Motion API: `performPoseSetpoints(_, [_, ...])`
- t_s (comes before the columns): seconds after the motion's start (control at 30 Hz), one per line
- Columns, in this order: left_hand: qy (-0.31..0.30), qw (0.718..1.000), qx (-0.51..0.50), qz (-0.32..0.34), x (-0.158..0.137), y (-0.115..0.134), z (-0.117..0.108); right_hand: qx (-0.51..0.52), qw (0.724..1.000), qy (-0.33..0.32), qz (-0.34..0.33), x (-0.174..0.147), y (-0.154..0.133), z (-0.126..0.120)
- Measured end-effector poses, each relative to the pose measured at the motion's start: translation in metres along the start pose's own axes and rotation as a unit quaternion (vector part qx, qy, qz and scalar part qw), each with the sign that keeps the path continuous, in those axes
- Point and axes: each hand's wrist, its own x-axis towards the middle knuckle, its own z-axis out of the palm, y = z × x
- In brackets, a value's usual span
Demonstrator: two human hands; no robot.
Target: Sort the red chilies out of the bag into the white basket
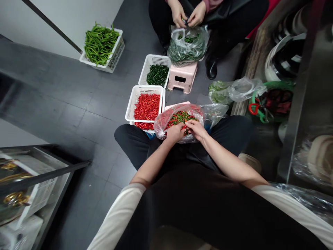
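An open clear plastic bag (159, 125) sits between my knees, filled with red chili peppers with green stems (179, 117). Over its near side, my left hand (174, 133) is closed, fingertips pinched at a red chili pepper (184, 127). My right hand (197, 129) meets it from the other side, thumb and fingers pinching the same pepper by its end. Just left of the bag, a white basket (129, 110) holds red chili peppers, stacked on another basket of them. The fingertips are small in view, so finer detail is hard to make out.
Across from me, a person's hands (187, 15) work above a bag of green chilies (187, 52) on a pink stool (183, 77). A white basket (144, 71) holds dark green chilies; another (114, 57) holds long green peppers. Metal shelving (293, 114) stands at right, a rack (65, 168) at left.
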Motion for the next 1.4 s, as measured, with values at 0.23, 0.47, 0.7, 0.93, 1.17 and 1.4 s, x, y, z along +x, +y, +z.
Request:
performPoseSetpoints(0.23, [-0.050, 0.989, -0.023, 0.135, -0.005, -0.020, -0.005, -0.053, 0.995, -0.070, 0.045, -0.003, 0.007, -0.012])
performPoseSetpoints(0.47, [-0.154, 0.978, 0.135, 0.035, 0.004, -0.040, -0.025, -0.625, 0.770, -0.037, -0.123, 0.014, -0.022, -0.007])
performPoseSetpoints(0.7, [-0.124, 0.990, 0.072, -0.001, -0.001, -0.039, -0.027, -0.673, 0.707, 0.081, -0.201, 0.044, -0.037, -0.007])
performPoseSetpoints(0.93, [0.018, 0.991, -0.076, -0.107, 0.040, -0.019, 0.011, -0.690, 0.699, 0.000, -0.188, 0.026, -0.021, -0.031])
performPoseSetpoints(1.17, [0.009, 0.988, -0.122, -0.092, 0.047, -0.007, 0.036, -0.695, 0.707, 0.001, -0.132, 0.022, -0.019, -0.026])
performPoseSetpoints(1.4, [0.080, 0.975, -0.190, -0.079, 0.024, -0.022, 0.023, -0.602, 0.781, 0.034, -0.163, 0.004, -0.016, -0.018])
